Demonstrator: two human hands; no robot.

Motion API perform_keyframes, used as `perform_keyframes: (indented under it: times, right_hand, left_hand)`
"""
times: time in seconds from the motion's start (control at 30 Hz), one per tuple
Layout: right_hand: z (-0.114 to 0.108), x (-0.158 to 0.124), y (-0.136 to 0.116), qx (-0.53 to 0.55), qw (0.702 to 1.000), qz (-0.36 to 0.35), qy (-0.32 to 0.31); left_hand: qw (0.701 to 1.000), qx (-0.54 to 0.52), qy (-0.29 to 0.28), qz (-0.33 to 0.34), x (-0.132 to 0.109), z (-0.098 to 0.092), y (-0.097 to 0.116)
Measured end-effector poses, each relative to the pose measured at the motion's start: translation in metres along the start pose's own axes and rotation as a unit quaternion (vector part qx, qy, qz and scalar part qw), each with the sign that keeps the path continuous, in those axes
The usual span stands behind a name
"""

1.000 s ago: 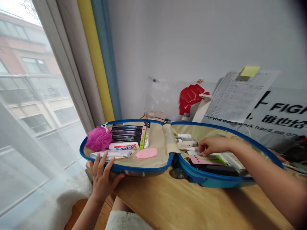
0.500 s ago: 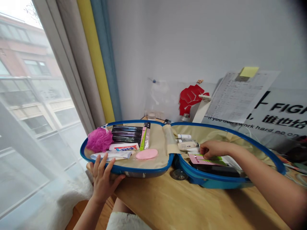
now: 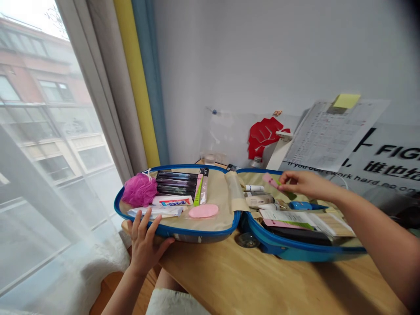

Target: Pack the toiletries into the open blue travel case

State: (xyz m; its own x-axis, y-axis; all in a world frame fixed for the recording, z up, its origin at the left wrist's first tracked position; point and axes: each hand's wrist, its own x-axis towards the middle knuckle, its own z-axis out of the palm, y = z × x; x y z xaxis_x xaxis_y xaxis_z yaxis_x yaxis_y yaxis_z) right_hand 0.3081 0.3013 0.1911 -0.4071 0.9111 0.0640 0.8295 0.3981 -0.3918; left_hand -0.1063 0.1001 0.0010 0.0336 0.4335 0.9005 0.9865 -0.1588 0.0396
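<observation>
An open blue suitcase [image 3: 210, 235] lies in two halves. My left hand [image 3: 144, 238] rests on the left half's front rim, fingers spread over the edge and thumb outside. Beside those fingers lie a white packet [image 3: 167, 211] and a toothpaste box [image 3: 175, 201]. A purple bath puff [image 3: 139, 190], several dark slim packs [image 3: 177, 183], a pink-green pack [image 3: 198, 190] and a pink oval [image 3: 203, 211] share this half. Over the right half, my right hand [image 3: 295, 181] pinches a small pink-and-green pack [image 3: 271, 181]. Several tubes [image 3: 259, 200] and a blue item [image 3: 303, 205] lie below.
The suitcase stands on a wooden table [image 3: 236, 280], a wheel [image 3: 247, 239] showing at its front. In the right half lie a flat pink-white packet [image 3: 285, 218] and a dark case [image 3: 295, 235]. Behind are clipped papers [image 3: 331, 131] and a wall poster [image 3: 387, 157]; curtains [image 3: 141, 87] hang left.
My right hand has lifted from the right half's contents, moving back and slightly right with the pink-and-green pack. The blue item below is now uncovered. My left hand stays on the rim.
</observation>
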Motion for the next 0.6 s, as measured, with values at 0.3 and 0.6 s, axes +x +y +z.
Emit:
perform_keyframes:
  times: [0.3, 0.6]
  right_hand:
    - [0.037, 0.047, -0.112, 0.385, 0.92, 0.072, -0.008]
    - [0.113, 0.1, -0.163, 0.31, 0.934, 0.11, -0.142]
  left_hand:
    - [1.0, 0.001, -0.004, -0.004, 0.0, 0.0, 0.001]
    - [1.0, 0.002, -0.004, -0.008, -0.001, -0.001, 0.002]
